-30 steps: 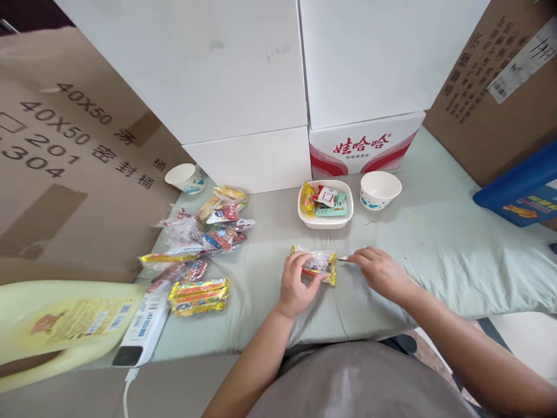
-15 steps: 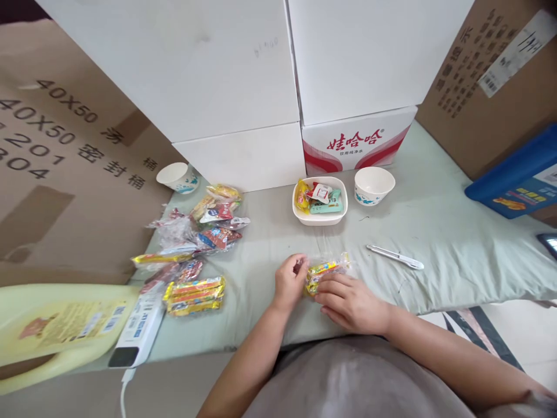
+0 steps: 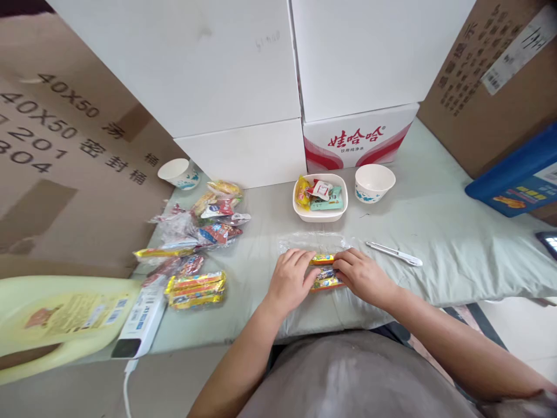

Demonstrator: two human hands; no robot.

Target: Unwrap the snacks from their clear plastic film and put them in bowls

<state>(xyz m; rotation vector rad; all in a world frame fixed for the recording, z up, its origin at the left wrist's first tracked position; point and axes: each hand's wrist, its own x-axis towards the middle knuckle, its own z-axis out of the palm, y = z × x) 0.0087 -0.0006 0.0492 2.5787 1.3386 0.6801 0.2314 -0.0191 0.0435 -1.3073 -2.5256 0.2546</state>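
Several yellow-wrapped snack sticks [image 3: 326, 283] lie side by side in front of me, on a clear plastic sheet or opened bag [image 3: 319, 237]. My left hand [image 3: 289, 278] is at their left ends, with its thumb and fingers closing on the upper yellow snack stick [image 3: 322, 259]. At the right ends my right hand [image 3: 364, 275] has its fingers curled over the same sticks, partly covering them. Beyond the hands, a white bowl [image 3: 319, 219] contains small wrapped snacks, one yellow, one red and white, one green.
To the left are a bundle of yellow snack sticks [image 3: 195, 290], bagged snacks [image 3: 217, 232], a power bank [image 3: 141, 325] with a cable and a yellow jug [image 3: 73, 319]. A utility knife [image 3: 394, 253] lies right; paper bowls [image 3: 374, 184] stand farther back by white boxes [image 3: 239, 154].
The clear wrapping now lies spread flat behind and around the snack sticks. My left hand has turned palm down over their left ends, and my right hand has shifted right.
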